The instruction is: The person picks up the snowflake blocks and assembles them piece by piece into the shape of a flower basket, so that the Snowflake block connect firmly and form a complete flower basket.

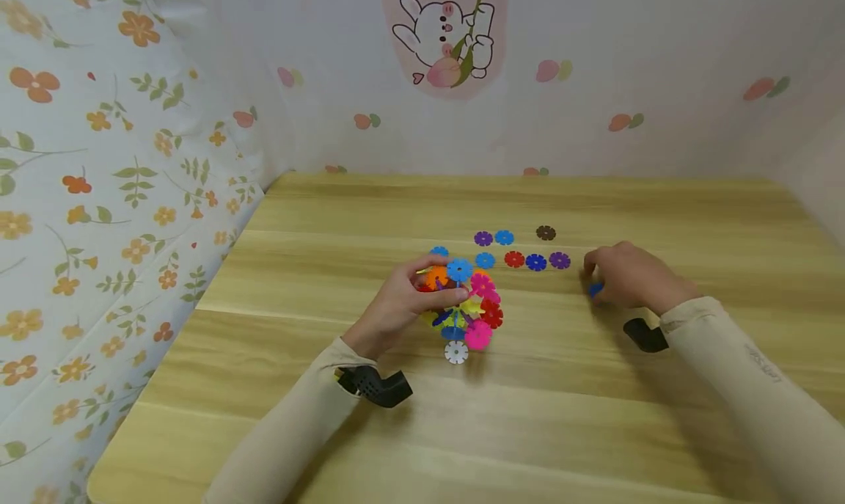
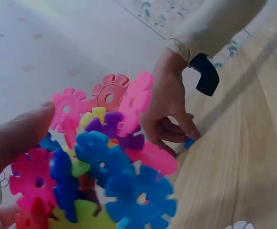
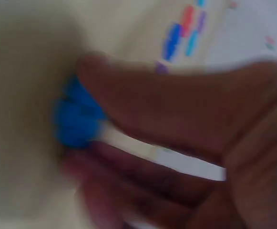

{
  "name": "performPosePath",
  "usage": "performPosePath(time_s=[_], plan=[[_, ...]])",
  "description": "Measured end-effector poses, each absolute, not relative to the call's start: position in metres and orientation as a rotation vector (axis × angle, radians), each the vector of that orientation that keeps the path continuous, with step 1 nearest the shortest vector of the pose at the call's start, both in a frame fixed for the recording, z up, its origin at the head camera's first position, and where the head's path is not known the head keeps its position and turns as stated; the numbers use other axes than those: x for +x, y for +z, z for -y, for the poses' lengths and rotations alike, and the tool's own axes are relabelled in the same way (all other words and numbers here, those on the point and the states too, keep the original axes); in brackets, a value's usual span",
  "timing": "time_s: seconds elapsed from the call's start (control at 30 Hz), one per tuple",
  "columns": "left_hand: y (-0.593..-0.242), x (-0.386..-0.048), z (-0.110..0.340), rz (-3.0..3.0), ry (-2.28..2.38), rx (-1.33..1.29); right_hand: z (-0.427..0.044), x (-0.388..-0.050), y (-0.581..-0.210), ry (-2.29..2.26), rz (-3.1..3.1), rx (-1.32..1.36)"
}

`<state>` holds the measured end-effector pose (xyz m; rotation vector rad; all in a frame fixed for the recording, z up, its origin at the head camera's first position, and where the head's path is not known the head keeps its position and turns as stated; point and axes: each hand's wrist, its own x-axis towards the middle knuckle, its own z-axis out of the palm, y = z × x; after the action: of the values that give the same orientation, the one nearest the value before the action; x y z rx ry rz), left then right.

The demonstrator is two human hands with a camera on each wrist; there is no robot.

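My left hand [image 1: 394, 302] grips a rounded cluster of interlocking plastic snowflake discs [image 1: 478, 335] in pink, blue, red, yellow, orange and purple. The thumb presses on its near side in the head view. A white disc [image 1: 455, 352] shows at the cluster's lower edge; whether it is joined on cannot be told. Off to the right, my right hand [image 1: 627, 275] is low at the table, pinching a blue snowflake disc [image 3: 78, 117] between thumb and fingers. That disc is blurred in the right wrist view and mostly hidden by the fingers in the head view.
Several loose discs lie between the hands on the wooden table [image 1: 561, 416], among them a brown one [image 1: 546, 232], a red one [image 1: 514, 259] and a purple one [image 1: 560, 260]. Patterned cloth [image 1: 317, 78] hangs behind the table and along its left side.
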<state>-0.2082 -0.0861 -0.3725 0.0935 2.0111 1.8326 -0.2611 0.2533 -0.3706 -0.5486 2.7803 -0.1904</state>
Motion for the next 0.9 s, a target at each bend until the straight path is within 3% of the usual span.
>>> performPosePath(time_s=[0.23, 0.47, 0.73, 0.9], plan=[[-0.369, -0.209, 0.080, -1.836, 2.064, 0.057, -0.263, -0.260, -0.378, -0.407, -2.784, -0.524], [-0.372, -0.204, 0.077, -1.470, 2.139, 0.192, -0.272, -0.254, -0.378, -0.628, -2.786, -0.638], [-0.370, -0.197, 0.067, -1.447, 2.051, 0.177, -0.213, -0.215, -0.321, -1.178, -2.729, -0.858], [-0.366, -0.192, 0.058, -1.564, 2.012, 0.281, -0.176, -0.194, -0.295, -1.270, -2.698, -0.993]])
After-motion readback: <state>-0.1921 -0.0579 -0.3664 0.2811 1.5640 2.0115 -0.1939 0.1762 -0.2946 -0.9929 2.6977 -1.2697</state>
